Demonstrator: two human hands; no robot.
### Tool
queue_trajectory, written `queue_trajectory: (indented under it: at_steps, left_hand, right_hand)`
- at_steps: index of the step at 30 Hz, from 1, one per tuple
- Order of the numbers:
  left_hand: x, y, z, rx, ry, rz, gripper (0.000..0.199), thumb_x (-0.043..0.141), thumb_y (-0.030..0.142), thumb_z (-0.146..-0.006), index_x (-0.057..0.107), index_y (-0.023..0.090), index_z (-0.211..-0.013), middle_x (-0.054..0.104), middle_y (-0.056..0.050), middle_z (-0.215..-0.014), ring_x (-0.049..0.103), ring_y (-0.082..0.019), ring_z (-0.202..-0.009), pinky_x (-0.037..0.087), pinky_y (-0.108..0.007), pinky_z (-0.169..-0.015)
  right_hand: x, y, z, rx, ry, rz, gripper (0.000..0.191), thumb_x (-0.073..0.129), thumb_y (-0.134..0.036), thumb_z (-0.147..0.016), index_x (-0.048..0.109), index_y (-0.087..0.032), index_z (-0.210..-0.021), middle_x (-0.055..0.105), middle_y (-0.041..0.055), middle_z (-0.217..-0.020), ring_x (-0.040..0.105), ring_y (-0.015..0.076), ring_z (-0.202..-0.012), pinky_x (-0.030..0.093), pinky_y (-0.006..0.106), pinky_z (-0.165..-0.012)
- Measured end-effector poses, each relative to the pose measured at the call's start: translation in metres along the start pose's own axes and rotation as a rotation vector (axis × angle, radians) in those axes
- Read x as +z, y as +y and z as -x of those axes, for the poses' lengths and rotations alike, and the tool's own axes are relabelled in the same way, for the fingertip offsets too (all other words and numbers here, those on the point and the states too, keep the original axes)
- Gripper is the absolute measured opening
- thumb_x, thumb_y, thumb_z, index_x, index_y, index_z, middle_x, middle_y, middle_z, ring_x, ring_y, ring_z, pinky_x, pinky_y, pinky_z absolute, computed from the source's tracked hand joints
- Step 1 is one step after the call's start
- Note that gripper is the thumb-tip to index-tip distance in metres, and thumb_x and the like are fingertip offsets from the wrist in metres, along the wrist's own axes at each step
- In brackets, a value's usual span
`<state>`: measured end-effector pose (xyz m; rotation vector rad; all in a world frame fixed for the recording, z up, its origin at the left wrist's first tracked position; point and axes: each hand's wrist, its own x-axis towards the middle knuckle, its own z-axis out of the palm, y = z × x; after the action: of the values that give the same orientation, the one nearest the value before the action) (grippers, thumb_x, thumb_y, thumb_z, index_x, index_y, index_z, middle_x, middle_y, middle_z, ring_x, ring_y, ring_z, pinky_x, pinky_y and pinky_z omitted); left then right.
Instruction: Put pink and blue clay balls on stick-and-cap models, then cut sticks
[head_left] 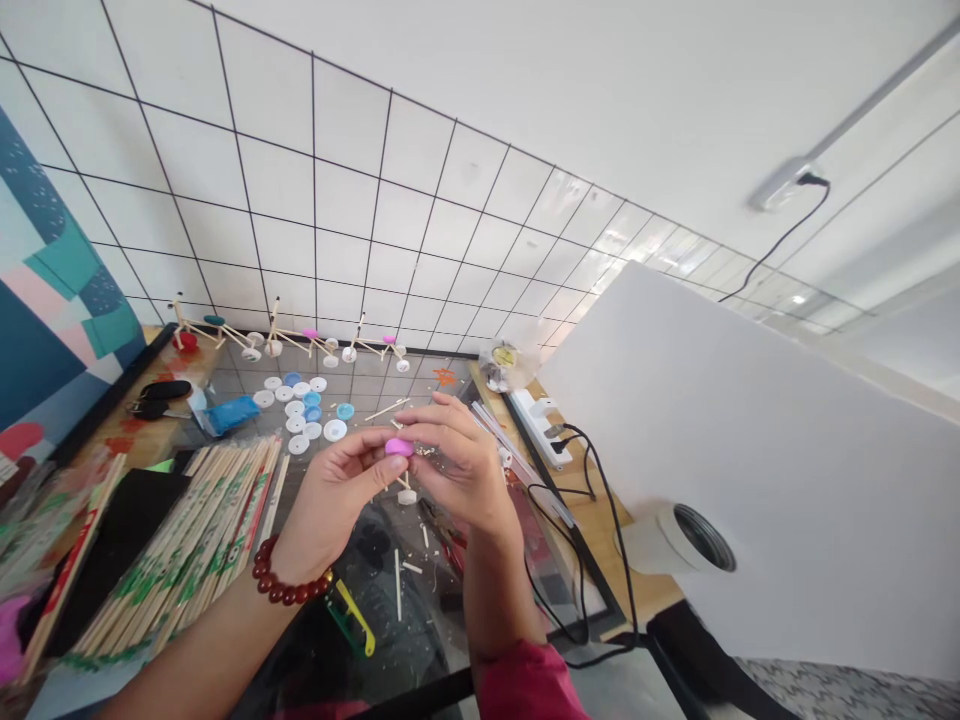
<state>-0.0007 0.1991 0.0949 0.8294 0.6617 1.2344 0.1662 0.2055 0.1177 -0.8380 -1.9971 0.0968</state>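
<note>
Between my two hands, over the dark tabletop, is a smooth pink lump of modelling clay. My left hand, with a red bead bracelet at its wrist, pinches the clay between thumb and fingers. From the other side my right hand holds it with thumb and fingertips, its other fingers raised. Just below the hands, a small stick piece with a white disc wheel shows in part; the rest is hidden. Along the back stand several small wooden-stick models with white wheels and coloured clay lumps.
White and blue discs lie behind my left hand. Bundles of wrapped chopsticks cover the left side. A yellow-green cutter, pliers and stick scraps lie nearer me. On the right are a power strip and black cables.
</note>
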Motion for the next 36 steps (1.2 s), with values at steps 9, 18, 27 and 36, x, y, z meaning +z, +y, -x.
queue_trajectory:
  at_steps: [9,18,27,36]
  left_hand:
    - [0.0009,0.0018,0.0012,-0.111,-0.058,0.105,0.026,0.09,0.036,-0.07,0.083,0.02,-0.089,0.078,-0.004,-0.088,0.068,-0.014,-0.08,0.057,-0.025,-0.077]
    - [0.0027,-0.0007,0.0011,-0.135,-0.017,0.194,0.028,0.092,0.038,-0.065,0.084,0.022,-0.086,0.079,-0.004,-0.084,0.07,-0.015,-0.084,0.057,-0.022,-0.077]
    - [0.0015,0.0028,0.0009,-0.083,-0.012,0.055,0.028,0.09,0.04,-0.067,0.084,0.021,-0.087,0.08,-0.005,-0.087,0.07,-0.016,-0.08,0.058,-0.026,-0.079]
    - [0.0005,0.0007,0.0018,-0.036,0.061,-0.009,0.027,0.091,0.039,-0.066,0.085,0.022,-0.086,0.081,-0.006,-0.088,0.07,-0.018,-0.083,0.057,-0.029,-0.079]
  right_hand:
    - [0.0025,-0.0012,-0.0008,-0.072,0.029,0.005,0.023,0.064,-0.016,-0.094,0.069,-0.027,-0.113,0.077,0.0034,-0.114,0.072,0.0149,-0.104,0.045,0.044,-0.113]
    - [-0.0004,-0.0035,-0.0021,0.006,-0.05,-0.124,0.055,0.078,-0.032,-0.086,0.058,-0.027,-0.136,0.07,0.0083,-0.125,0.066,0.0212,-0.117,0.055,0.04,-0.102]
    - [-0.0006,0.0001,-0.0009,-0.008,-0.079,-0.147,0.035,0.06,-0.015,-0.097,0.064,-0.029,-0.128,0.07,0.006,-0.126,0.065,0.0187,-0.119,0.053,0.04,-0.102]
    - [0.0007,0.0002,-0.0002,-0.015,-0.025,-0.069,0.027,0.066,-0.017,-0.094,0.067,-0.028,-0.118,0.075,0.004,-0.118,0.07,0.0163,-0.111,0.047,0.042,-0.111]
